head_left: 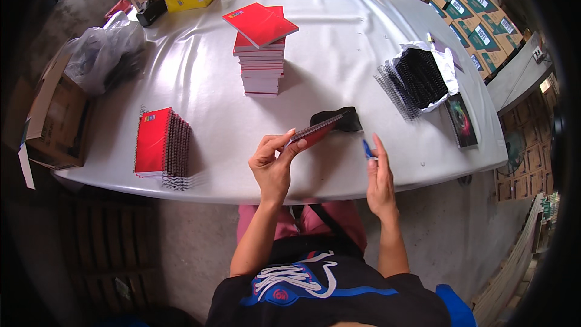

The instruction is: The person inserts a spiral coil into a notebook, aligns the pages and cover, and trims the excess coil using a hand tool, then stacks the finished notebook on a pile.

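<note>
My left hand (275, 160) grips a red spiral notebook (319, 131) by its near end. The notebook is tilted on edge, with its coil running along the upper side. In my right hand (381, 184) is a small blue-handled tool (367, 149), held between thumb and fingers, to the right of the notebook's far end; its tip is too small to make out. A black object with a rounded end (346, 120) lies on the table behind the notebook, partly covered by it.
A stack of red notebooks (260, 66) stands mid-table, its top ones askew. Coil-bound red notebooks (154, 142) are piled at left. Black spiral coils (420, 79) lie in white wrapping at right, beside a dark box (462, 121). A carton (60, 115) stands at the left edge.
</note>
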{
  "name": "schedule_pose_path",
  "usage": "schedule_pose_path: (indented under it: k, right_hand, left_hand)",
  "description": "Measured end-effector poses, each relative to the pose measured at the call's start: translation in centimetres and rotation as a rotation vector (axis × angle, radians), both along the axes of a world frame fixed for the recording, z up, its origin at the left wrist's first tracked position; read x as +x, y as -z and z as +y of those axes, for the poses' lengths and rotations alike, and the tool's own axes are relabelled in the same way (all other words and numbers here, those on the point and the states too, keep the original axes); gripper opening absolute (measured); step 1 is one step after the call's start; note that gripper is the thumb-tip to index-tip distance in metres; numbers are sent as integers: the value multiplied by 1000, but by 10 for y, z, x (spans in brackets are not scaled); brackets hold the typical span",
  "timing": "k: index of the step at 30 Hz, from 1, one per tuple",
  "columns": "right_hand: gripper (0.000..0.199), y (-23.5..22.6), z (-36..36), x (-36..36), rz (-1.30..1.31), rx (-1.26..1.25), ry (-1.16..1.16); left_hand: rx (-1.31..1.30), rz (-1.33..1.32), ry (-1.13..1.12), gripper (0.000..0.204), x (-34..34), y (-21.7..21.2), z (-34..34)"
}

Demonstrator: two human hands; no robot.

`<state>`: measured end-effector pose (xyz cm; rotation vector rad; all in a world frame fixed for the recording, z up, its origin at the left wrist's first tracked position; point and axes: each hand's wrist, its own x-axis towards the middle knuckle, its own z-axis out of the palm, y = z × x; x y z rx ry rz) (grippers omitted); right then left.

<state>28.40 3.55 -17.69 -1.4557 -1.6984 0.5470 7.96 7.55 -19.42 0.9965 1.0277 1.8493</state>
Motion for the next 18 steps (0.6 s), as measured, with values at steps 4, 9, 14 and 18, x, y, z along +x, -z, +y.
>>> schedule_pose_path:
  k: [4,9,14,18]
  right_hand:
    - [46,-44,-6,-42,-93,118,-218]
    - [35,-51,1,-62,-304,310,-154]
    - [33,-50,4,-63,-254,257,-223]
    - [35,-45,5,-54,537,-534,-454]
  left_hand:
    - [-8,140,-79,35,-3,-6,-6]
    - [93,116,-78,33,-4,-8,-8]
    - [112,151,-58,31,-7,1,-8]
    - [186,197,-88,29,-6,1,-10]
